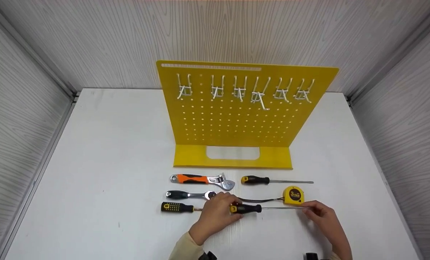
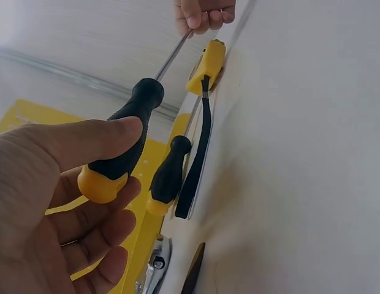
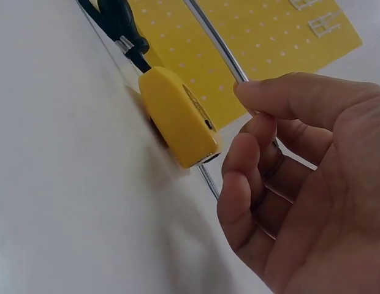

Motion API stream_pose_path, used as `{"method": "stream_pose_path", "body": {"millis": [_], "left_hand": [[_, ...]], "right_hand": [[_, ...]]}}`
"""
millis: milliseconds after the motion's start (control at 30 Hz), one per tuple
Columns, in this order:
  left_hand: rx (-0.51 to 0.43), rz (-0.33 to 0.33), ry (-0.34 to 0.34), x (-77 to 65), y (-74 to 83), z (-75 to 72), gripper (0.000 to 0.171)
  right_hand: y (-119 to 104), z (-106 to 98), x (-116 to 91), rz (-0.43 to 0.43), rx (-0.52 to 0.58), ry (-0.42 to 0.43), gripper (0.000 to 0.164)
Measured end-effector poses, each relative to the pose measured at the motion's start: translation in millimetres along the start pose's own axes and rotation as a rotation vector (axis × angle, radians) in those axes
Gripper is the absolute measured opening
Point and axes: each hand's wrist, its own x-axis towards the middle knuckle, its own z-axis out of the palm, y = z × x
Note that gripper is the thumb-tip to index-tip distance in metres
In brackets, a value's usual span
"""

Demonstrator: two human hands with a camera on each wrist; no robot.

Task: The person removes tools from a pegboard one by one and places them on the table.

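Note:
A screwdriver (image 1: 249, 208) with a black and yellow handle is held level in both hands, above the table. My left hand (image 1: 218, 211) grips the handle's yellow end between thumb and fingers, as the left wrist view shows closely. On the shaft near the tip, my right hand (image 1: 323, 216) pinches with thumb and forefinger; its other fingers curl below in the right wrist view. Just behind the shaft lies a yellow tape measure (image 1: 293, 195) with a black strap (image 2: 199, 153). A second screwdriver (image 1: 258, 180) like it lies farther back.
A yellow pegboard (image 1: 236, 124) with several white hooks (image 1: 240, 93) stands at the back. Left of centre lie an adjustable wrench (image 1: 193, 178) with orange grips, a ratchet wrench (image 1: 179, 195) and another screwdriver (image 1: 177, 207), the last partly behind my left hand. Panel walls enclose the white table (image 1: 110, 162).

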Motion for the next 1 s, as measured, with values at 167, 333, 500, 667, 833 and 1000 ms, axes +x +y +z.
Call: {"method": "stream_pose_path", "body": {"millis": [167,333,500,667,833,1000], "left_hand": [[0.046,0.014,-0.004,-3.0,-1.4,5.8,0.030],[0.040,0.001,-0.025,-4.1,-0.8,9.8,0.030],[0.033,0.001,-0.050,-4.2,-1.8,12.4,0.030],[0.026,0.000,-0.042,-5.3,-3.5,15.1,0.030],[0.031,0.003,-0.046,-5.7,-4.0,19.7,0.029],[0.052,0.013,-0.044,-5.6,-4.5,24.1,0.029]], "right_hand": [[4,0,0,0.045,-0.018,-0.027,0.024],[7,0,0,0.070,-0.040,-0.009,0.024],[8,0,-2,0.079,-0.084,-0.012,0.023],[8,0,-2,0.076,-0.133,-0.023,0.024],[8,1,-3,0.071,-0.160,-0.025,0.023],[9,2,-4,0.044,-0.192,-0.012,0.021]]}}
